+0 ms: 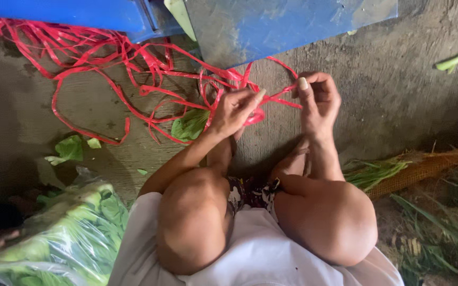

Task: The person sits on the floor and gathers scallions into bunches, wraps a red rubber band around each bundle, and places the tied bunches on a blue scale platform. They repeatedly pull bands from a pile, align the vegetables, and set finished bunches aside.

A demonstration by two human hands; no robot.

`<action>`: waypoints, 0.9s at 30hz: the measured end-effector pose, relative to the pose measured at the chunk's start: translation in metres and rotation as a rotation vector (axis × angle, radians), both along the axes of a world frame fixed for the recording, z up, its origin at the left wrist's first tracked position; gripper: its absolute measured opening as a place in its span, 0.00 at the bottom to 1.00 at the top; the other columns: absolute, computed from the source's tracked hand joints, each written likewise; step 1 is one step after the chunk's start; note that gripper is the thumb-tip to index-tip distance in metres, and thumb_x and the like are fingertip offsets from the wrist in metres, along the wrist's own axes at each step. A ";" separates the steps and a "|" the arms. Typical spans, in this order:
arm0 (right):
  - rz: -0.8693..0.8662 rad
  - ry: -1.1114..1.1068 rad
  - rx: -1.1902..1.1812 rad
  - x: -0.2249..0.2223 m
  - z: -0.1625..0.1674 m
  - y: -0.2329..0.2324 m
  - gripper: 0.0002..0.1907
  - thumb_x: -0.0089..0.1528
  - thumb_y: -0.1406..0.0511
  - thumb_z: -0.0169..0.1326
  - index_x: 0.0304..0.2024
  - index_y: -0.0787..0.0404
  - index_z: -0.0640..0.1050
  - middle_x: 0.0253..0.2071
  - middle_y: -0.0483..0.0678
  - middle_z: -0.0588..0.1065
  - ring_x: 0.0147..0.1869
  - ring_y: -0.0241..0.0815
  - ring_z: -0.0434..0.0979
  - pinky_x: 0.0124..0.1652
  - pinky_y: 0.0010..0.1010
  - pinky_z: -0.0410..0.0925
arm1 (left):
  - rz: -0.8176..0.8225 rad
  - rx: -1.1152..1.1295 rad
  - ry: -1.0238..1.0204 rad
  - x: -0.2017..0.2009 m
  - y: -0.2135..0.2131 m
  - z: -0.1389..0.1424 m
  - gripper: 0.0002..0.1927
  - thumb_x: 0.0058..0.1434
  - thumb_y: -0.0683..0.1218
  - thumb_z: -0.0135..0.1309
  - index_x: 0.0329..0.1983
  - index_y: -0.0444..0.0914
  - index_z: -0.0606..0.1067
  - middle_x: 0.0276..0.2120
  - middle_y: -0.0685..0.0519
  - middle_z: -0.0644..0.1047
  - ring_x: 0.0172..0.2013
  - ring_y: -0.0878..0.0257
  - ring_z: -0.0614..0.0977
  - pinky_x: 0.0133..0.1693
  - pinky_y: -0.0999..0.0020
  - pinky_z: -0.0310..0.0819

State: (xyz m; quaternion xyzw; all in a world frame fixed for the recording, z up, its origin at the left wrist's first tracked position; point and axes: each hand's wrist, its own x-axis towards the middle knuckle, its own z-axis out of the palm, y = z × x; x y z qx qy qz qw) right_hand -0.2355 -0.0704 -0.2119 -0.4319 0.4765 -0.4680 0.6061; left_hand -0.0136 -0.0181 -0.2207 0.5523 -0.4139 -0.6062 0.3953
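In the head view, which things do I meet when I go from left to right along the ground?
Clear bag of leafy greens → loose green leaf → left hand → right hand, both pinching red plastic string → orange net → green stem piece.

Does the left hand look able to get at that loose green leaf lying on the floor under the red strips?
Probably yes: the left hand sits right beside the green leaf, with only thin red plastic strips lying across it.

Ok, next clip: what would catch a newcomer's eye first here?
The tangle of red plastic string sprawls across the concrete floor at the top. At centre, the left hand and right hand pinch one strand taut between them. A clear bag of leafy greens sits lower left.
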 end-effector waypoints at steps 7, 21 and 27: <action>0.290 0.246 -0.261 0.011 0.018 -0.012 0.11 0.69 0.76 0.60 0.51 0.68 0.74 0.49 0.53 0.79 0.52 0.40 0.82 0.50 0.31 0.76 | -0.069 0.072 0.118 0.009 -0.031 0.028 0.13 0.64 0.47 0.63 0.48 0.36 0.82 0.33 0.57 0.83 0.30 0.75 0.80 0.32 0.77 0.76; 0.501 -0.273 -0.017 0.008 -0.023 -0.020 0.21 0.69 0.77 0.55 0.54 0.57 0.59 0.47 0.52 0.74 0.52 0.39 0.74 0.52 0.31 0.70 | -0.161 -0.108 0.478 0.014 -0.026 -0.002 0.12 0.75 0.48 0.60 0.52 0.34 0.82 0.40 0.58 0.73 0.40 0.71 0.75 0.42 0.72 0.69; 0.502 -0.286 0.050 0.030 0.003 -0.014 0.17 0.69 0.73 0.49 0.56 0.57 0.59 0.47 0.50 0.72 0.51 0.42 0.75 0.51 0.35 0.72 | -0.345 0.255 0.305 0.021 -0.028 0.032 0.17 0.74 0.53 0.56 0.40 0.33 0.78 0.23 0.53 0.73 0.19 0.69 0.70 0.20 0.70 0.60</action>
